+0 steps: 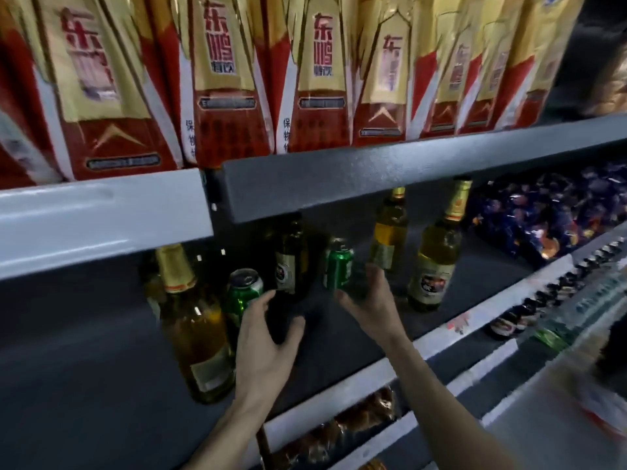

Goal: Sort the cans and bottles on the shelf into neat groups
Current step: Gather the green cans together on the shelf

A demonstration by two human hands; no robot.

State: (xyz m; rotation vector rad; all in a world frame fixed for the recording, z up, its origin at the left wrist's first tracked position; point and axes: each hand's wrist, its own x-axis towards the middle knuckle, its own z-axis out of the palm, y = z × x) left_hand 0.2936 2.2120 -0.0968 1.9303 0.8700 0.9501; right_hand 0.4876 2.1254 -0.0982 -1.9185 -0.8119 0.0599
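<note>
On the dark shelf (pixel 339 337) stand beer bottles and green cans. A large amber bottle (pixel 193 320) is at the left, with a green can (pixel 242 293) just behind it. A dark bottle (pixel 290 262) stands in the middle, a second green can (pixel 337 264) to its right, then two amber bottles (pixel 388 235) (pixel 434 259). My left hand (pixel 264 344) is open, fingers spread, its fingertips close to the left can. My right hand (pixel 371 300) is open just in front of the second can, holding nothing.
The shelf above holds red and gold drink cartons (pixel 220 79) behind a grey lip (pixel 373 174). Blue snack bags (pixel 549 212) fill the shelf's right end. Lower shelves carry small bottles (pixel 509 320) and packaged goods (pixel 359 418).
</note>
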